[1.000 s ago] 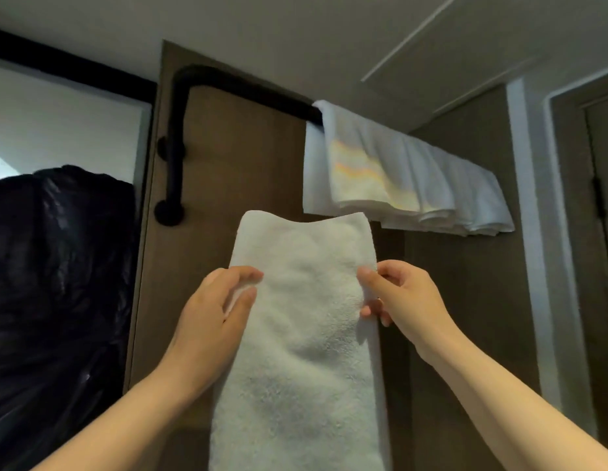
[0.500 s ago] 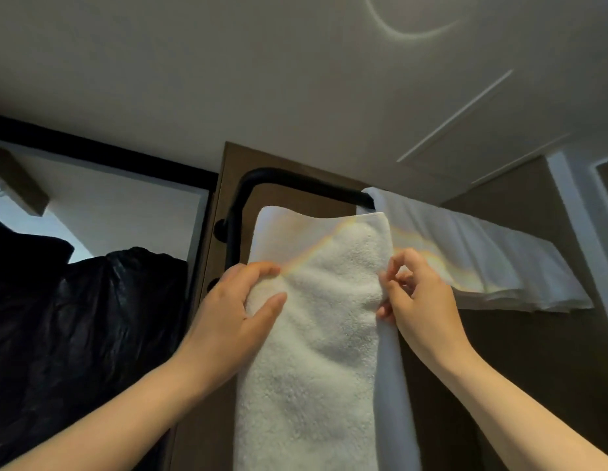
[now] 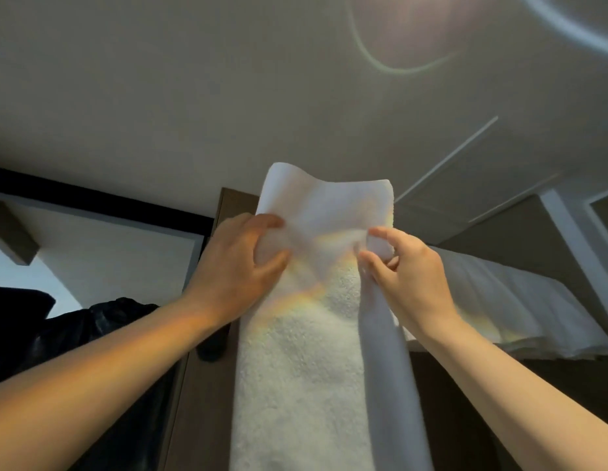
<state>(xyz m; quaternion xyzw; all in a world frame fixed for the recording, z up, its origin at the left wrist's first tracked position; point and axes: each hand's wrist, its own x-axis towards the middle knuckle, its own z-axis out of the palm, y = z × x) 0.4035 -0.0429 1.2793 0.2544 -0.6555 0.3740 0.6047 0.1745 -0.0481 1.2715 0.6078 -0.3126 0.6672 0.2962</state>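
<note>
Left hand (image 3: 238, 266) and right hand (image 3: 409, 277) each pinched the folded white terry towel (image 3: 306, 351) near its top. Towel sat centre frame, upper edge raised against the ceiling.

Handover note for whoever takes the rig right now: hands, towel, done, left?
Left hand: grips the folded towel at its left edge, near the top.
Right hand: pinches its right edge.
Towel is held up high, lower part hanging down, left of the hung towels.
Done: towel raised.
Left: likely drape it beside them; their support is hidden.
</note>
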